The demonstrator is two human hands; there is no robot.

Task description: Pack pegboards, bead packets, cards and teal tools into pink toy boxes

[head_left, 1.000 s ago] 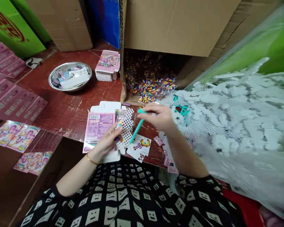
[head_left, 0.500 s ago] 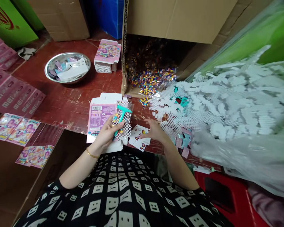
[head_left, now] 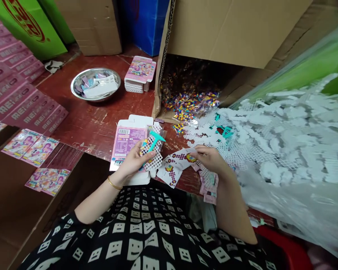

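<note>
My left hand (head_left: pixel 133 162) is closed round a white plastic grid (head_left: pixel 153 155), a small bead packet and a teal T-shaped tool (head_left: pixel 154 139), held just over a flat pink box (head_left: pixel 126 142) on the red table. My right hand (head_left: pixel 210 157) pinches a printed pattern card (head_left: pixel 186 154) and lifts its edge. A second pattern card (head_left: pixel 169 173) lies beneath, at the table's front edge.
A big pile of white grids (head_left: pixel 270 131) in clear plastic fills the right. Bead packets (head_left: pixel 190 103) spill from an open carton. A steel bowl (head_left: pixel 95 83) and a stack of flat boxes (head_left: pixel 139 74) stand behind. Pink boxes (head_left: pixel 19 101) and sticker sheets (head_left: pixel 30 144) lie at left.
My right hand passed the teal tool to the left hand's bundle, dropped to the pattern cards and now pinches one. The left hand kept its bundle.
</note>
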